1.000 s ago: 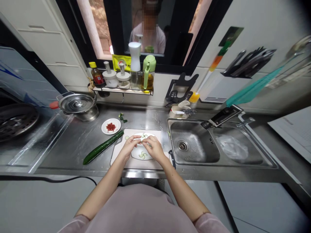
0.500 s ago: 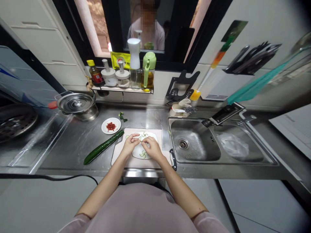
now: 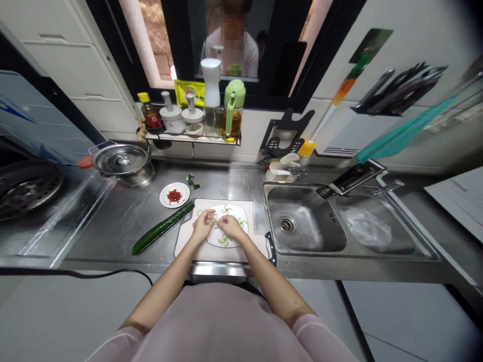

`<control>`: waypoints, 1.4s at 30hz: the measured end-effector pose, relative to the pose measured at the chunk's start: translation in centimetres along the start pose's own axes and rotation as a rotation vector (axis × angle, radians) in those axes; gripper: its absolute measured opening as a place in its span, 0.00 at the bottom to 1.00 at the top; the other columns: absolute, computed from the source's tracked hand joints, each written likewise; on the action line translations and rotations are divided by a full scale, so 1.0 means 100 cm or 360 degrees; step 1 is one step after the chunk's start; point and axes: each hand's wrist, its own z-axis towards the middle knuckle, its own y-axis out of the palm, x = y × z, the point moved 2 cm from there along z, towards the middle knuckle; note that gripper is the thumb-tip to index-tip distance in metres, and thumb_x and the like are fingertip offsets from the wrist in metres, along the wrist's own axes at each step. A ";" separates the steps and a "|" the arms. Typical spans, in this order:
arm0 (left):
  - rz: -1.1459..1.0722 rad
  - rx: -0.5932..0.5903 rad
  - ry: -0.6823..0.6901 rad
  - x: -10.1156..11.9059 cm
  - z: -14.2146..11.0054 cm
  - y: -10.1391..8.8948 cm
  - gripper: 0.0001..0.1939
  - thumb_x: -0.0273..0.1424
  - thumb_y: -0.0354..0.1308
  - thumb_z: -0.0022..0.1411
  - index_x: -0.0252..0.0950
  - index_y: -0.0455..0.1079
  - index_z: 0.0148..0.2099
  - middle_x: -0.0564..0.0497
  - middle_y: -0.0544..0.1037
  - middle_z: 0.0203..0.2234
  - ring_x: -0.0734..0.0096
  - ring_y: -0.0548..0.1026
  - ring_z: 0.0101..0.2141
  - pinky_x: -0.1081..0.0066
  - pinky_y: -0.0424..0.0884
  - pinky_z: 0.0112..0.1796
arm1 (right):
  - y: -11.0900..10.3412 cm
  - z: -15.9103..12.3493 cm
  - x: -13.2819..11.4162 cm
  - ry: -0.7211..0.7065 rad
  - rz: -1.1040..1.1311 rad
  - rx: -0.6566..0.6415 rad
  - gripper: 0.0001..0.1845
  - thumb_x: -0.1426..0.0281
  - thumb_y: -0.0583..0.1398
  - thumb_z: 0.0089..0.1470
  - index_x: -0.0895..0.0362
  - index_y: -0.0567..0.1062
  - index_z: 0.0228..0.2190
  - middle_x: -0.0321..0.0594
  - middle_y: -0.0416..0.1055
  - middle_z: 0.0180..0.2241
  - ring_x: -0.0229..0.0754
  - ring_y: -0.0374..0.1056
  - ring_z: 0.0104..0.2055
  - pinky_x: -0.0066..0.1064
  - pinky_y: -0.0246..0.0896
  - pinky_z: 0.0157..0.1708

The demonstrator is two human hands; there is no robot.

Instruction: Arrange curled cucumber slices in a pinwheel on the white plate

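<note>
Over a white plate (image 3: 213,240), my left hand (image 3: 204,224) and my right hand (image 3: 231,226) meet fingertip to fingertip. Both are pinched around a tiny pale-green piece that looks like a cucumber slice; my fingers mostly hide it. Curved cucumber slices form pinwheels on the plate, one cluster (image 3: 225,240) near its front and another (image 3: 226,209) at its back. Beneath the plate lies a pale cutting board (image 3: 199,254), with a knife handle (image 3: 270,249) at its right edge. A long dark-green cucumber (image 3: 160,229) rests to the left, its cut end by the board.
Behind the cucumber stands a small white dish (image 3: 163,201) of chopped red pieces. Green scraps (image 3: 192,182) lie beside it. A lidded steel pot (image 3: 126,166) is at the left, a double sink (image 3: 305,236) at the right. Bottles fill a wall rack (image 3: 192,138).
The whole view has shifted slightly, so the counter's things appear a little further right. My hands stay together over the plate, with the fingertips slightly changed in position.
</note>
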 end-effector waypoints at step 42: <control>0.1334 -0.0009 0.0385 -0.016 0.009 -0.007 0.12 0.37 0.54 0.63 0.46 0.78 0.42 0.45 0.70 0.42 0.56 0.63 0.47 0.54 0.54 0.49 | 0.022 -0.012 -0.015 -0.0034 -0.0948 -0.0096 0.19 0.68 0.49 0.63 0.50 0.70 0.52 0.41 0.73 0.46 0.42 0.69 0.44 0.30 0.58 0.40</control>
